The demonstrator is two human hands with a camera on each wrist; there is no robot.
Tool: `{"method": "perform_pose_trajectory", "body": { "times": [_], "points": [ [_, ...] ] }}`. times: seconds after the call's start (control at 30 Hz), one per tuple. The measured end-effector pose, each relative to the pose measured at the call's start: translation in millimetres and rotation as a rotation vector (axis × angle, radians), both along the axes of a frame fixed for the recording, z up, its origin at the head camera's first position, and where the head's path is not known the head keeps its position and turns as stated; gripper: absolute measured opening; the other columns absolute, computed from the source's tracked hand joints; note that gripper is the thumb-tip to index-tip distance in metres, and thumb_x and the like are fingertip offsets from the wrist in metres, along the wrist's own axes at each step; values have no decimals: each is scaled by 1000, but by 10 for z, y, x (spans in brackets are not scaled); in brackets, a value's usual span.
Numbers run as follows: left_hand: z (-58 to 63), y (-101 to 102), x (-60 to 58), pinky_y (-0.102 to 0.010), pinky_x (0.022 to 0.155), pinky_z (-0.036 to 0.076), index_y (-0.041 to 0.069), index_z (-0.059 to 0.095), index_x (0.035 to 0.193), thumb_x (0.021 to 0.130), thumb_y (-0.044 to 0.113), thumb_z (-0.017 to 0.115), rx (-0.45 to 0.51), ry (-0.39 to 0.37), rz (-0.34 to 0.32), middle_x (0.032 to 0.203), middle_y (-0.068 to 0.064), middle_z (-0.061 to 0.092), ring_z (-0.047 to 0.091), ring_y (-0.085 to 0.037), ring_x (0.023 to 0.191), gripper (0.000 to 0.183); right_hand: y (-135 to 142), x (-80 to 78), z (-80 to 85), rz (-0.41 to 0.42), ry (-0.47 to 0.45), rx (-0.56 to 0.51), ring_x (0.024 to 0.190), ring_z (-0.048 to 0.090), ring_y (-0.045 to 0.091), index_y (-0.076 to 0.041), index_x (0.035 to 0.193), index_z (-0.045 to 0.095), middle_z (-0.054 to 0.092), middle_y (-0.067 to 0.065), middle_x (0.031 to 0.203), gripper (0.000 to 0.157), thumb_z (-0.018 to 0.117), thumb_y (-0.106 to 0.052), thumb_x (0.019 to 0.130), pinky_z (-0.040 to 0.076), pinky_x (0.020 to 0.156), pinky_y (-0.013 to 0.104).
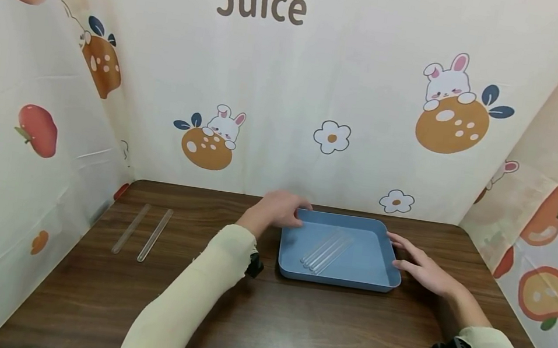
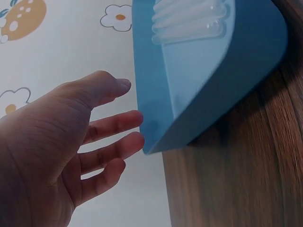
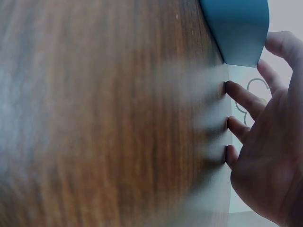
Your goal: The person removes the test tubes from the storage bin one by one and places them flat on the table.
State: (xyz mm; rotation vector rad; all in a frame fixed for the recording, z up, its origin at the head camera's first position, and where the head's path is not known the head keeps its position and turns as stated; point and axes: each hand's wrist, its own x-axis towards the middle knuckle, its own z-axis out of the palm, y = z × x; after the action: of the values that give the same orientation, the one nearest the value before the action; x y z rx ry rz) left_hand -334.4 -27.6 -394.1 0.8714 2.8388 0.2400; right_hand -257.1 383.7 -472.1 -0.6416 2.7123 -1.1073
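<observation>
A shallow blue tray [image 1: 367,256] lies on the table with several clear test tubes [image 1: 327,251] side by side in it. At its far left corner is my left hand [image 1: 282,208], thumb and fingers loosely bent. In the left wrist view, the fingertips [image 2: 134,118] are right at the tray's rim [image 2: 189,111] and the palm holds nothing. My right hand [image 1: 422,268] reaches along the tray's right side with fingers spread. The right wrist view shows its thumb and index finger by the tray wall [image 3: 241,30], other fingertips [image 3: 230,87] low by the tabletop.
Two more clear tubes, a left one [image 1: 130,229] and a right one [image 1: 155,235], lie apart on the left of the dark wooden table [image 1: 290,328]. A printed curtain [image 1: 291,81] stands behind the table and along both sides.
</observation>
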Motion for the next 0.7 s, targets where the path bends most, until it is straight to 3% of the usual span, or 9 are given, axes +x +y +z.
{"method": "perform_pose_trajectory", "body": {
  "times": [0.27,0.5,0.7],
  "points": [
    [-18,192,-1,-38,102,60,23,68,158,108,33,73,-39,16,-30,122,0,83,74,-17,109,51,15,-16,-22,1,5,7,155,43,60,-2,176,29,42,35,173,73,63,-16,112,42,111,84],
    [-95,331,12,-34,96,59,27,67,158,108,34,72,-81,23,-25,122,2,82,70,-15,105,51,19,-6,-18,-3,9,14,154,44,61,-4,176,30,43,35,173,72,62,-18,113,42,111,83],
    [-161,426,44,-39,105,60,31,65,159,109,39,72,-91,-9,15,148,4,76,70,-18,121,52,21,-15,-33,-4,4,13,155,42,60,-5,177,29,41,35,174,72,61,-19,114,41,113,83]
  ]
}}
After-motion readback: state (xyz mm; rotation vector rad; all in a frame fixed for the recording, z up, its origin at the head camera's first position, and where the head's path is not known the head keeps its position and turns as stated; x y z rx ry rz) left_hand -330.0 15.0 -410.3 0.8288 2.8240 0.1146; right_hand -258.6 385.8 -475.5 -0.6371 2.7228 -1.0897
